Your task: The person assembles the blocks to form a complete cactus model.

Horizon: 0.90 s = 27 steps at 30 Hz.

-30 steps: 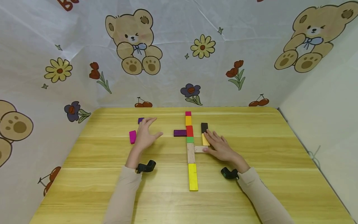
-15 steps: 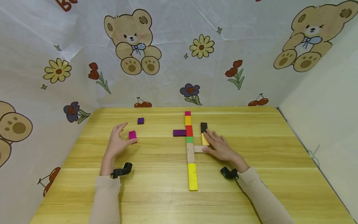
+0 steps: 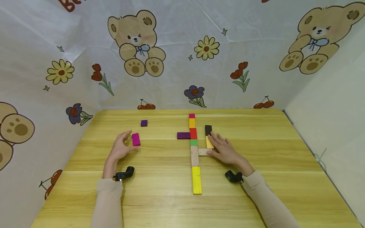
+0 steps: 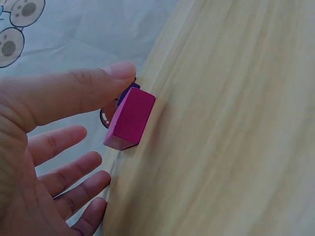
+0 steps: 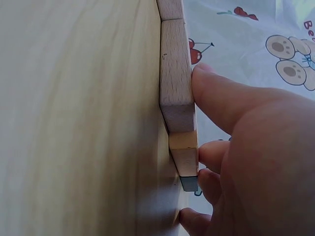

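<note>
My left hand reaches beside a magenta block on the table. In the left wrist view, a gap separates the spread fingers from the magenta block, and the thumb is near its far end. My right hand rests with extended fingers over a light orange block and a plain wooden block. Beyond the orange block lies a black block, end to end with it. The right wrist view has the thumb at the edge of the plain wooden block.
A column of blocks runs down mid-table, from a red-pink one to a long yellow one. A purple block juts left from it. A small dark purple block sits apart at the back left. A printed cloth stands behind.
My left hand has moved left, from over the table right of the magenta block to its left side, uncovering the small purple block. The right hand has stayed in place.
</note>
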Each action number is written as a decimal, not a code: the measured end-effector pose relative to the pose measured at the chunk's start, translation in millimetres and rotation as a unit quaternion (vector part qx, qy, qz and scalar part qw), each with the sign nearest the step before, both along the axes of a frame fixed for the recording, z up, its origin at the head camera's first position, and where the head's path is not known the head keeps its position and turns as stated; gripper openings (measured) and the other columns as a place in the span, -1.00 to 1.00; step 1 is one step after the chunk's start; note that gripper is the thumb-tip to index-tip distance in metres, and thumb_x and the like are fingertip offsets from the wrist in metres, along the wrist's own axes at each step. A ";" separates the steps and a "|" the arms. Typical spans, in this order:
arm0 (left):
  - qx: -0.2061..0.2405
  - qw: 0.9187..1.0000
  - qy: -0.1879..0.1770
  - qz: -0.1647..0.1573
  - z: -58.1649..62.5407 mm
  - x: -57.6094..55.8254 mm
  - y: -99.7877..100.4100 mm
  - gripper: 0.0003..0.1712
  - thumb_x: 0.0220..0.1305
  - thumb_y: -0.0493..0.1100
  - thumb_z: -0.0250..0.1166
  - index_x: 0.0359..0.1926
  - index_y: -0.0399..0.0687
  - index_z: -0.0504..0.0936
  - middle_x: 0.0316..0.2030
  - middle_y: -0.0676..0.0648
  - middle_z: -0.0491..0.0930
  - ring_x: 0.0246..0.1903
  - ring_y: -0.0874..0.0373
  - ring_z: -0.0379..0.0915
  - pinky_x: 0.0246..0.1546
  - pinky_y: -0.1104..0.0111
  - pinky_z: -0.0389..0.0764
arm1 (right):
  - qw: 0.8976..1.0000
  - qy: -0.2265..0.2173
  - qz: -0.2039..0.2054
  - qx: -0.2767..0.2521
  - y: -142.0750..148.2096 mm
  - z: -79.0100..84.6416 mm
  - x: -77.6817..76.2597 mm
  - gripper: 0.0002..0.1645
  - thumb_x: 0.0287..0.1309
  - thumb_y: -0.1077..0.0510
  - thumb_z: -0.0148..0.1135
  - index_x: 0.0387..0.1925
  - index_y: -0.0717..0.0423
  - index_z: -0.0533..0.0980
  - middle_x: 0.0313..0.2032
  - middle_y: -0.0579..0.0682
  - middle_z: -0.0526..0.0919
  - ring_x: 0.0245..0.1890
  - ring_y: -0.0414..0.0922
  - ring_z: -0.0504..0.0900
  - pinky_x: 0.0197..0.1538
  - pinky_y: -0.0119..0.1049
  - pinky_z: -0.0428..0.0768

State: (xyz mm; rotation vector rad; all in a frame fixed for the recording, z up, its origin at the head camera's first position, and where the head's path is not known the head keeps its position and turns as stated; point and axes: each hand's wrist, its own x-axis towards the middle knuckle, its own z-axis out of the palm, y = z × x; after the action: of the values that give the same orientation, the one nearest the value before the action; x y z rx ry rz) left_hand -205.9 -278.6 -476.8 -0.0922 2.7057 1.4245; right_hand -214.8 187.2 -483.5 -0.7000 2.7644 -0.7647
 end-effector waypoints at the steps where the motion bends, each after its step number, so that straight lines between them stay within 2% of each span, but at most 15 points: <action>1: 0.000 1.000 0.001 -0.001 -0.8 -0.5 0.0 0.09 0.01 -0.16 0.53 0.49 -0.20 0.12 0.42 -0.35 0.08 0.39 -0.32 0.01 0.35 -0.21 0.13 | 1.000 0.000 0.000 0.000 0.1 0.1 0.0 -0.06 0.33 -0.19 0.11 0.53 0.13 -0.01 0.55 0.14 -0.10 0.53 0.26 -0.17 0.43 0.37 -0.25; 9: 0.002 1.000 0.000 0.005 -8.4 -1.8 -2.2 0.03 0.07 -0.17 0.49 0.48 -0.23 0.14 0.40 -0.36 0.15 0.39 -0.30 0.00 0.40 -0.15 0.07 | 1.000 0.001 -0.001 -0.003 0.3 1.1 0.7 -0.05 0.33 -0.18 0.12 0.53 0.13 -0.01 0.55 0.14 -0.09 0.53 0.26 -0.17 0.43 0.37 -0.25; 16: 0.001 1.000 0.020 0.012 -13.1 -1.9 -2.0 -0.07 0.10 -0.21 0.47 0.43 -0.32 0.21 0.38 -0.36 0.20 0.38 -0.28 -0.04 0.41 -0.14 0.02 | 1.000 0.004 -0.001 0.001 -0.1 0.6 1.1 -0.06 0.33 -0.17 0.12 0.53 0.12 -0.02 0.55 0.13 -0.09 0.53 0.26 -0.17 0.43 0.36 -0.25; 27: 0.000 0.999 0.027 0.021 -15.6 -1.6 -0.9 -0.21 0.22 -0.27 0.36 0.42 -0.30 0.25 0.38 -0.34 0.20 0.36 -0.25 -0.01 0.40 -0.11 0.05 | 1.000 0.003 -0.002 -0.003 -0.9 2.3 1.9 -0.07 0.33 -0.15 0.13 0.52 0.13 -0.01 0.54 0.15 -0.08 0.52 0.27 -0.16 0.43 0.36 -0.24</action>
State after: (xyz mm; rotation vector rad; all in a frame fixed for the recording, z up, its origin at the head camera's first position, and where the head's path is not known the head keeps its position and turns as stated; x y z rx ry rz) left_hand -207.5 -279.6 -492.4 -0.1126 2.7625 1.4580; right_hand -212.9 186.4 -481.2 -0.7007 2.7708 -0.7728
